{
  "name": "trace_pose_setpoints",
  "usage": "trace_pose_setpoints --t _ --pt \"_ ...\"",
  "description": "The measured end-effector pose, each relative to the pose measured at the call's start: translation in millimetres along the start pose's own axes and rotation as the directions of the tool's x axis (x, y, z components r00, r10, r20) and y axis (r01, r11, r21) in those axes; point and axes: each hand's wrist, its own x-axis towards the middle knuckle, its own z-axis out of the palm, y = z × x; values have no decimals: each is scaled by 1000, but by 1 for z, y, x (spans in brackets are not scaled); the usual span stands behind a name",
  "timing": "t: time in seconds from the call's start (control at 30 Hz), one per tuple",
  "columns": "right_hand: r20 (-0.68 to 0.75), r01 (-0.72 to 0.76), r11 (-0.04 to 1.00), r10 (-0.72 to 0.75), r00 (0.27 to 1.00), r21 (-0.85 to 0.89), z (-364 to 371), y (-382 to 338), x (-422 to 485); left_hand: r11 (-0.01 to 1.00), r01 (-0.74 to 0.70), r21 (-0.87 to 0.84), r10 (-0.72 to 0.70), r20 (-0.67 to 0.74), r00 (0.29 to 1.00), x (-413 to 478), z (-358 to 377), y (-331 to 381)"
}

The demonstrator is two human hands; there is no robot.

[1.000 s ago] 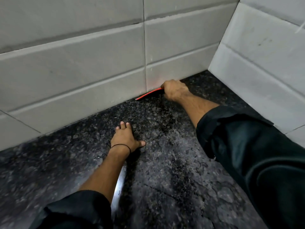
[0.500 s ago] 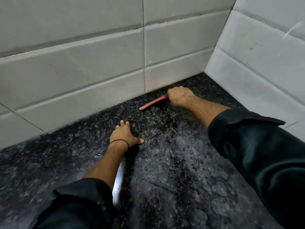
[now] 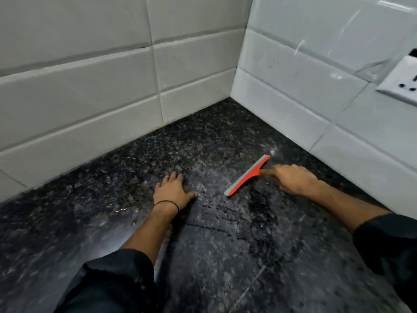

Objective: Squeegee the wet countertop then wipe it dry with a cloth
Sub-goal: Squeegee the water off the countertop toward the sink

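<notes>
1 flat orange squeegee point(image 3: 247, 176) crosses wet speckled granite countertop point(image 3: 126, 177).

A dark speckled countertop point(image 3: 126, 177) is seen meeting white tiled walls point(image 3: 79, 91) in a corner at about one o'clock. The left hand point(image 3: 172, 192) is laid flat on the wet stone near the centre, fingers spread; a thin black band point(image 3: 167, 204) is worn at the wrist. At roughly three o'clock from it, a red squeegee point(image 3: 248, 175) with a grey blade is gripped by the right hand point(image 3: 291, 179), its blade set on the surface and slanted toward one o'clock. Dark sleeves point(image 3: 112, 283) are seen on both forearms. A white socket plate point(image 3: 400, 83) is mounted on the right wall at two o'clock.
</notes>
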Motion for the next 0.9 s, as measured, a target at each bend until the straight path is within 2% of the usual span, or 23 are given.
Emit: trace_pose_setpoints --t 0.13,0.2,0.33,0.4,0.5,0.6,0.7,0.8,0.9 --pt "16 -18 999 18 1000 26 -7 2 -14 999 41 -2 -40 105 994 1 5 5" --pt "-27 12 999 -11 1000 51 -26 -4 -17 997 36 -74 -26 130 991 1 -5 2" --pt "-159 73 979 -42 986 191 -57 -36 -3 960 59 -274 -73 -39 997 -12 -24 -17" --pt "-163 112 963 -73 984 246 -70 -58 20 945 79 -318 -129 -137 982 -26 -29 -32" --pt "-152 215 920 -173 973 327 -89 -107 60 900 168 -402 -288 -260 922 -46 -32 -65" --pt "-165 321 880 -279 946 350 -105 -169 98 847 261 -462 -426 -299 854 -67 -32 -115" --pt "-201 369 860 -315 928 354 -119 -230 128 834 407 -373 -508 -231 830 -92 -28 -162" --pt "-279 393 865 -312 908 311 -133 -288 145 765 590 -259 -625 -79 776 -124 -22 -193" --pt "-304 376 883 -289 908 282 -144 -334 154 742 633 -221 -642 38 765 -141 -11 -202"
